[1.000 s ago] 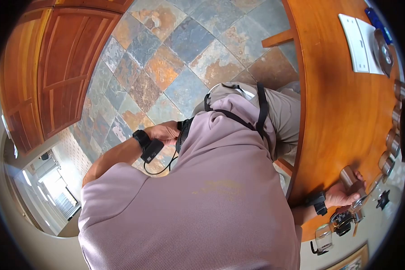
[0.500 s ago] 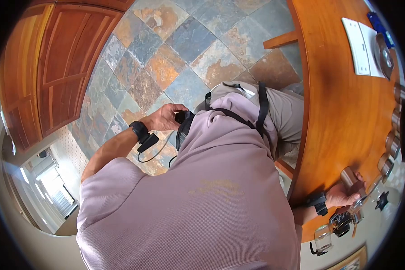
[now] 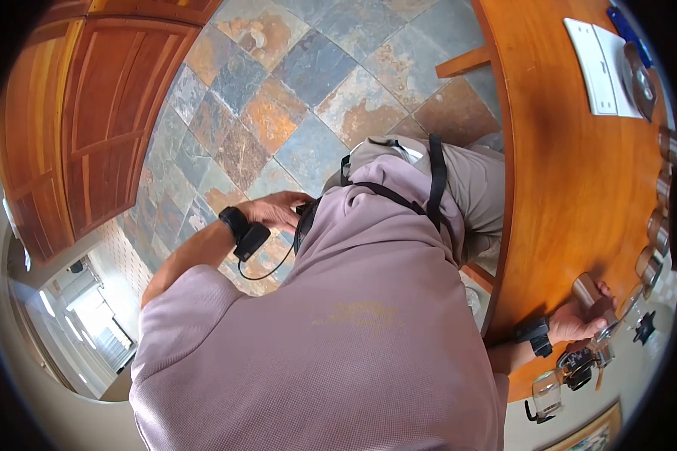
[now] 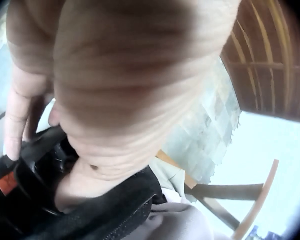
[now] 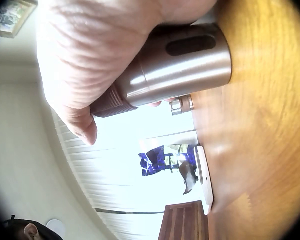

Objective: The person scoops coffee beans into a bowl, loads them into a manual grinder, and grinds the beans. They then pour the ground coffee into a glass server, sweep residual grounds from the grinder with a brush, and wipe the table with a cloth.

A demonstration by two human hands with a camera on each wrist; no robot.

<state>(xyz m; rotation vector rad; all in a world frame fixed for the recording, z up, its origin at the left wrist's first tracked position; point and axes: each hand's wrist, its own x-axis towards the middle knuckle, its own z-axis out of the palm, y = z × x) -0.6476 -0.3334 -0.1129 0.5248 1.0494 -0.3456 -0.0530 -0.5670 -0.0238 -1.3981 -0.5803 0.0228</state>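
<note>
At the waist, my left hand (image 3: 276, 211) touches a black pouch (image 3: 306, 225). The left wrist view has the left hand (image 4: 125, 90) large over the black pouch (image 4: 110, 215), one finger straight down against a black part beside an orange patch (image 4: 7, 183), the thumb's end hidden in the black shapes. My right hand (image 3: 574, 323) grips a brown metallic cylinder (image 3: 588, 292) at the wooden table. Close up, the right hand (image 5: 100, 55) wraps the ribbed end of the cylinder (image 5: 185, 70), which has a dark oval window; its base meets the tabletop.
Beyond the right hand are a glass jug (image 3: 547, 395), a dark appliance (image 3: 577, 368) and several brown-lidded jars along the table's (image 3: 557, 188) far side. White scales (image 3: 602, 71) bear a dark round dish (image 3: 639, 81). Wooden cupboards (image 3: 105, 120) stand across the tiled floor (image 3: 308, 71).
My left hand rose with bent fingers at the pouch half a second ago, then lowered and its fingers flattened against it. My right hand keeps its hold on the cylinder.
</note>
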